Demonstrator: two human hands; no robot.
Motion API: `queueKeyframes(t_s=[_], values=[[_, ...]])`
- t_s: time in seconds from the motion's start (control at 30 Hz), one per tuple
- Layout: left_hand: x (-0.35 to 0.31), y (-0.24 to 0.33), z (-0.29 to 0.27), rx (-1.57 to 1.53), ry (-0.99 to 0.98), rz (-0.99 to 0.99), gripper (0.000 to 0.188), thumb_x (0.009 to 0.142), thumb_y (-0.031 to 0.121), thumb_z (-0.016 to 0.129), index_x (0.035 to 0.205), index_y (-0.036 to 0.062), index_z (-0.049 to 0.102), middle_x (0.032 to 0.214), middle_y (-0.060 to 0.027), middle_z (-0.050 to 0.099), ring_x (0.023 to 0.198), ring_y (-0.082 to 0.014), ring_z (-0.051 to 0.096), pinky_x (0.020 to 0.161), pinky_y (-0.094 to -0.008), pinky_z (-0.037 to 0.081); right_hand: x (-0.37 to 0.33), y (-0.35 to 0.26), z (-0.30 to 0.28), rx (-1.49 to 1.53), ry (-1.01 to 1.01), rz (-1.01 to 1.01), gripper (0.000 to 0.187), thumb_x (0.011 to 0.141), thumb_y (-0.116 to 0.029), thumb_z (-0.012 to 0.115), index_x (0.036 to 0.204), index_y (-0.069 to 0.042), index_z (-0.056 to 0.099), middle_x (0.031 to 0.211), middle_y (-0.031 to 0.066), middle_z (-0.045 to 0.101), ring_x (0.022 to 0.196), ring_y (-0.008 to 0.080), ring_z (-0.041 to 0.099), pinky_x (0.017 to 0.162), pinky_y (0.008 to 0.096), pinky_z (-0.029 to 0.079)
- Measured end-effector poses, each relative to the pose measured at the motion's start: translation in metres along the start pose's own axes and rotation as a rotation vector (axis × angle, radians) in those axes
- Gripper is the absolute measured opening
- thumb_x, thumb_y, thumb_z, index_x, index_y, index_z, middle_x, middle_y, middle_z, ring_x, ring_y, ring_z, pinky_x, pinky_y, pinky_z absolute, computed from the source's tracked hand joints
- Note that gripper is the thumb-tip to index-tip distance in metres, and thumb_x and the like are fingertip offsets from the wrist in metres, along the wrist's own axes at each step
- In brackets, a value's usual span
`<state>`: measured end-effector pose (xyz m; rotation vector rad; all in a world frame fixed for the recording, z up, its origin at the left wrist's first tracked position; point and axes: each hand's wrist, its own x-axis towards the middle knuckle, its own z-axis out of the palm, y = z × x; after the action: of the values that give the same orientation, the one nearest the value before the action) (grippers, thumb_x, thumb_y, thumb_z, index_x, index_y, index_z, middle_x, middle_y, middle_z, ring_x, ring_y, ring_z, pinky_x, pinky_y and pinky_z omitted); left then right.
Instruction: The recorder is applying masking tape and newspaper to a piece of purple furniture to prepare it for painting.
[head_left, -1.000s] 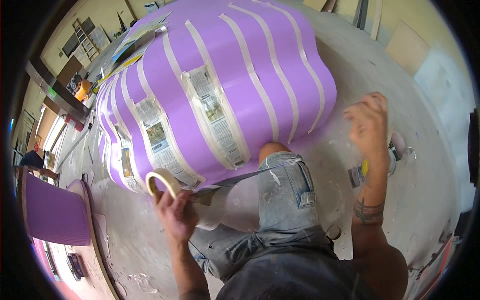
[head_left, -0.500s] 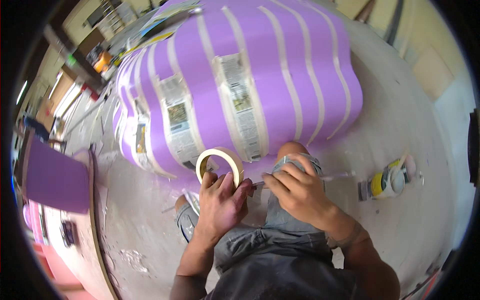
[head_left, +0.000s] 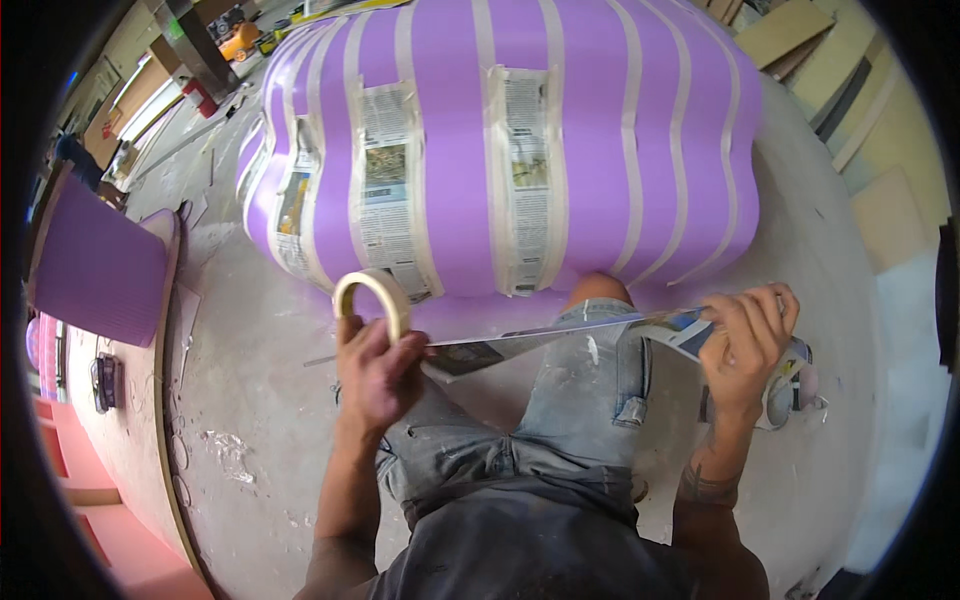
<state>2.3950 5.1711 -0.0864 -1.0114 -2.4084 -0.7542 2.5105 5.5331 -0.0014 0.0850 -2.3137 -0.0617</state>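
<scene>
My left hand is closed around a roll of cream masking tape and the near end of a strip of newspaper. The strip stretches above my knees, its top edge pulled straight and its lower part hanging folded. Its other end is pinched by my right hand, raised out to the right. In front of me stands a large, rounded purple form with wavy sides. Pale tape lines run down it, and pieces of newspaper fill some gaps between them.
A purple curved piece stands at the left beside a long board edge. Small containers sit on the floor at the right, partly behind my right hand. Boards lean at the back right; a red cylinder stands far left.
My hands have moved apart, the right one going far to the right and turning upward. The newspaper strip is now spread out between them. The tape roll has shifted left with my left hand.
</scene>
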Motion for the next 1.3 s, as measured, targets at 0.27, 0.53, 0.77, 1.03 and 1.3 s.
queueKeyframes(t_s=[0.27,0.53,0.77,1.03,1.3], values=[[-0.03,-0.05,-0.021,0.068,0.129,-0.33,0.015,0.08,-0.007,0.066,0.082,0.0067,0.071,0.081,-0.0069,0.068,0.079,-0.0264,0.062,0.078,-0.0378,0.047,-0.039,0.061,-0.029,-0.229,0.062,0.299,0.02,0.074,0.01,0.059,0.088,-0.002,0.068,0.078,0.0082,0.067,0.078,0.0284,0.058,0.092,0.0426,0.045],[-0.027,0.011,0.045,-0.811,-0.096,-0.716,0.034,0.108,0.027,0.051,0.109,-0.0005,0.071,0.098,-0.0064,0.067,0.086,-0.0135,0.059,0.078,-0.0276,0.048,-0.027,0.022,-0.003,-0.008,0.1,0.233,0.002,0.089,-0.002,0.07,0.089,0.0,0.07,0.075,0.0095,0.062,0.073,0.0297,0.054,0.082,0.0402,0.046],[-0.046,0.018,0.138,-0.96,-0.749,-1.084,0.065,0.107,0.06,0.033,0.127,0.0076,0.067,0.102,-0.0062,0.062,0.083,-0.0141,0.055,0.078,-0.0308,0.048,-0.051,0.029,-0.005,0.19,0.201,0.366,0.011,0.097,-0.008,0.066,0.095,0.002,0.071,0.085,0.0109,0.066,0.082,0.0254,0.063,0.074,0.0351,0.05],[-0.05,0.063,0.165,-1.098,-0.807,-0.924,0.055,0.102,0.049,0.057,0.138,0.0077,0.058,0.115,-0.0128,0.065,0.101,-0.0239,0.058,0.094,-0.0374,0.047,-0.068,0.008,0.002,0.279,0.434,0.738,0.022,0.104,-0.013,0.059,0.101,0.006,0.07,0.094,0.0094,0.071,0.082,0.0185,0.067,0.073,0.0305,0.053],[-0.039,0.062,0.152,-1.011,-0.357,0.057,0.095,0.08,0.005,0.083,0.157,0.0176,0.029,0.155,-0.0124,0.043,0.131,-0.0337,0.043,0.108,-0.0433,0.038,-0.034,0.005,0.009,0.045,0.267,0.435,0.004,0.086,0.0,0.074,0.09,0.003,0.073,0.074,0.0092,0.067,0.067,0.0226,0.061,0.063,0.0349,0.048]])
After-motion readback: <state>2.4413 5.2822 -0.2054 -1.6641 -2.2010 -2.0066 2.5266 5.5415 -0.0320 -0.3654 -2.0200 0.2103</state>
